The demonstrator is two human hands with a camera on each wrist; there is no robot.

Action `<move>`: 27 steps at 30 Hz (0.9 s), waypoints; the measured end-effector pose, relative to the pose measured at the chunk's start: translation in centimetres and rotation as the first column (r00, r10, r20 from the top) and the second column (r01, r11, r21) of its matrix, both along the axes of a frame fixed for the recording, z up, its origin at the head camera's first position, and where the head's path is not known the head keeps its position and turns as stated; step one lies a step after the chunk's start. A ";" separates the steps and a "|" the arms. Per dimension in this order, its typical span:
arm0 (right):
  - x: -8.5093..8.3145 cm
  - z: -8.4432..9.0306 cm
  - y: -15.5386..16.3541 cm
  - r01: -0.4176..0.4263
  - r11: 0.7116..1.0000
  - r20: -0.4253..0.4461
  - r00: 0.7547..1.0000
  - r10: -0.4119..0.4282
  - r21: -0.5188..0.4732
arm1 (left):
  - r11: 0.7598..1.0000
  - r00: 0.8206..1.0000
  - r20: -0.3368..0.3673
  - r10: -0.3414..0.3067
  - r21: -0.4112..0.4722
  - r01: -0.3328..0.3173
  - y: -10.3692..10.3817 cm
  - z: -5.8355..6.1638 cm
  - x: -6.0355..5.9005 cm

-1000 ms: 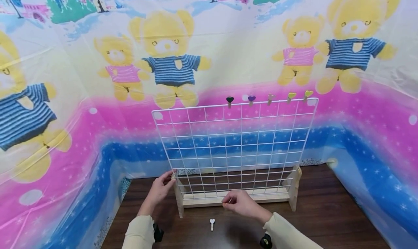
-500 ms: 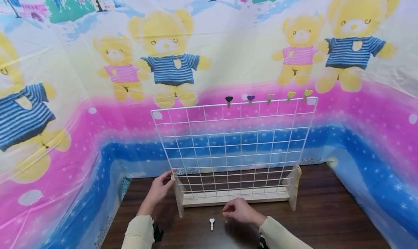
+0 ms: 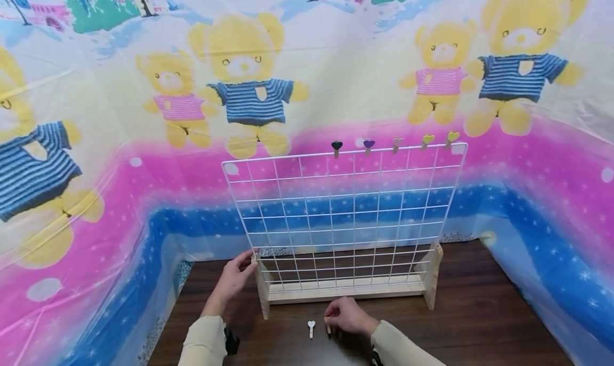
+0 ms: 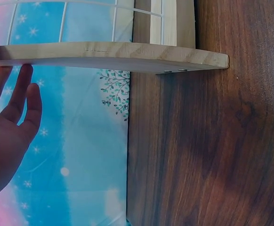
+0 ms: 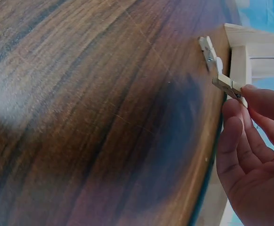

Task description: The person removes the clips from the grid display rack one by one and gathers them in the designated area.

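Note:
My left hand (image 3: 232, 278) holds the upper end of the left wooden side piece (image 3: 263, 291) of a stand. In the left wrist view, the thumb lies on one face of that side piece (image 4: 113, 49) and the fingertips on the other. My right hand (image 3: 349, 316) pinches a small wooden clothespin (image 5: 229, 87) between thumb and fingers, low over the table in front of the stand. Just left of it lies a clothespin with a white heart (image 3: 311, 327) on the tabletop. Fingers mostly cover the decorated end of the held clothespin.
A white wire grid (image 3: 345, 217) rises from the wooden base (image 3: 350, 291). Along its top bar sit clothespins with a dark heart (image 3: 337, 145), a purple heart (image 3: 369, 144), a pale heart (image 3: 397, 142) and yellow hearts (image 3: 428, 139). A bear-printed cloth (image 3: 345, 89) surrounds the dark table (image 3: 489, 312).
My right hand has moved down and toward me from the grid's lower edge with the clothespin, then slightly left toward the white-heart one. The left hand has stayed on the stand.

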State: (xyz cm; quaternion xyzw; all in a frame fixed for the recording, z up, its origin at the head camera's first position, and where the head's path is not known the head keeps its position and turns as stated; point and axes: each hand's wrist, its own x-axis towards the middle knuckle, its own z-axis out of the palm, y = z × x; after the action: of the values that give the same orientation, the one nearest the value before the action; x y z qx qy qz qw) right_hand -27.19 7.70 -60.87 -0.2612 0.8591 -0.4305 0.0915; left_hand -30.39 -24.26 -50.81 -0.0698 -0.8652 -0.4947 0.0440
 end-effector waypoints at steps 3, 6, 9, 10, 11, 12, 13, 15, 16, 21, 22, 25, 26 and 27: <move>0.0 -0.5 -0.1 0.010 1.000 -0.020 1.000 -0.010 0.001 | 1.000 1.000 0.003 -0.002 0.001 0.002 0.0 0.1 0.1; 0.0 -0.9 -0.1 0.024 1.000 -0.043 0.999 -0.023 0.009 | 1.000 1.000 0.005 -0.005 0.003 0.005 0.1 0.1 0.1; -0.1 -1.3 0.0 0.033 0.999 -0.044 0.999 -0.032 0.018 | 1.000 1.000 0.011 0.000 0.001 0.000 0.1 0.1 0.1; -0.2 -1.4 0.0 0.034 0.999 -0.041 0.999 -0.033 0.022 | 1.000 1.000 0.013 0.002 -0.001 -0.002 0.1 0.1 0.1; -0.2 -1.5 0.0 0.035 0.999 -0.037 0.999 -0.034 0.025 | 1.000 1.000 0.016 0.005 -0.002 -0.005 0.1 0.1 0.1; -0.2 -1.7 0.0 0.035 0.999 -0.034 0.999 -0.034 0.027 | 1.000 1.000 0.017 0.007 -0.002 -0.007 0.1 0.2 0.1; -0.2 -1.8 0.0 0.037 0.999 -0.034 0.999 -0.036 0.030 | 1.000 1.000 0.018 0.007 -0.003 -0.007 0.2 0.2 0.1; -0.2 -2.1 0.0 0.042 0.999 -0.042 0.998 -0.040 0.034 | 1.000 1.000 0.019 0.007 -0.002 -0.007 0.2 0.2 0.2; -0.2 -2.2 0.0 0.047 0.998 -0.041 0.998 -0.046 0.035 | 1.000 1.000 0.018 0.005 0.001 -0.005 0.2 0.2 0.2; -0.1 -2.6 -0.1 0.072 0.997 -0.061 0.996 -0.069 0.037 | 1.000 1.000 0.016 0.008 0.003 -0.008 0.2 0.2 0.2; -0.1 -2.6 -0.1 0.072 0.997 -0.070 0.995 -0.069 0.036 | 1.000 1.000 0.016 0.011 0.003 -0.011 0.2 0.2 0.2; -0.2 -2.8 -0.1 0.065 0.997 -0.104 0.993 -0.062 0.028 | 1.000 1.000 0.014 0.016 -0.003 -0.016 0.2 0.2 0.1; -0.2 -2.8 -0.1 0.058 0.998 -0.124 0.991 -0.055 0.021 | 1.000 1.000 0.013 0.016 -0.003 -0.016 0.2 0.2 0.1; -0.2 -2.8 -0.1 0.053 0.999 -0.140 0.989 -0.051 0.013 | 1.000 1.000 0.014 0.016 0.000 -0.016 0.2 0.2 0.1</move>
State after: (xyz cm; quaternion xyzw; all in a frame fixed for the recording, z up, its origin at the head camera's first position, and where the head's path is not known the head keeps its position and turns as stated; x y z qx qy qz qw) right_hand -27.38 7.59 -63.69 -0.2673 0.8734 -0.4065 0.0221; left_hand -30.25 -24.08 -50.59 -0.0595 -0.8659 -0.4948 0.0420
